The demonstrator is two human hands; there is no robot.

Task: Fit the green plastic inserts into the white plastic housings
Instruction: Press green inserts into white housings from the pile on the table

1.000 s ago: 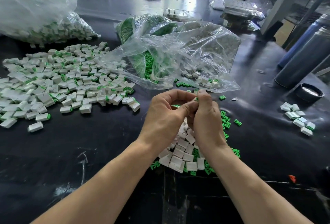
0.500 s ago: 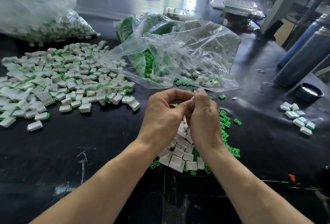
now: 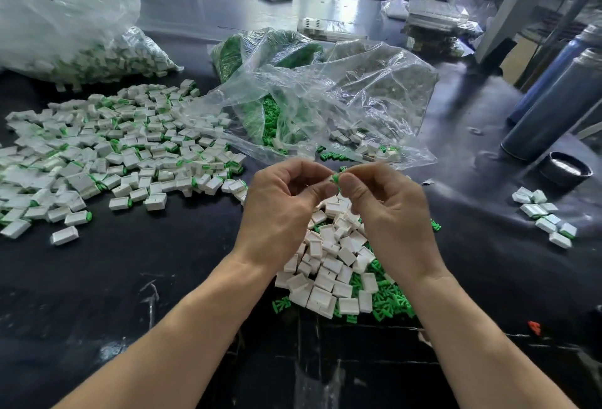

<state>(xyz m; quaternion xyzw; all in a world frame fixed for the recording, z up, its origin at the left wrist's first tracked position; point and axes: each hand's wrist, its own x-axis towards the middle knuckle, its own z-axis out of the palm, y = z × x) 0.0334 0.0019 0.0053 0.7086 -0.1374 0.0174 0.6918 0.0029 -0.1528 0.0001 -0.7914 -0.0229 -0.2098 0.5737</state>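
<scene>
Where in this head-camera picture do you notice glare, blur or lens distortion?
Head view: glare streaks the clear plastic bag and the far glossy table; wide-angle bending tilts the dark cylinders at the right edge; the hands, left and right, look sharp, while background shelving stays soft.

A small green insert point(image 3: 335, 178) sits pinched at the fingertips, above a loose heap of empty white housings point(image 3: 329, 267) lying every way up on the dark worktop point(image 3: 146, 265), with more green inserts point(image 3: 387, 302) scattered round them (mostly at the heap's right and near edges).
</scene>
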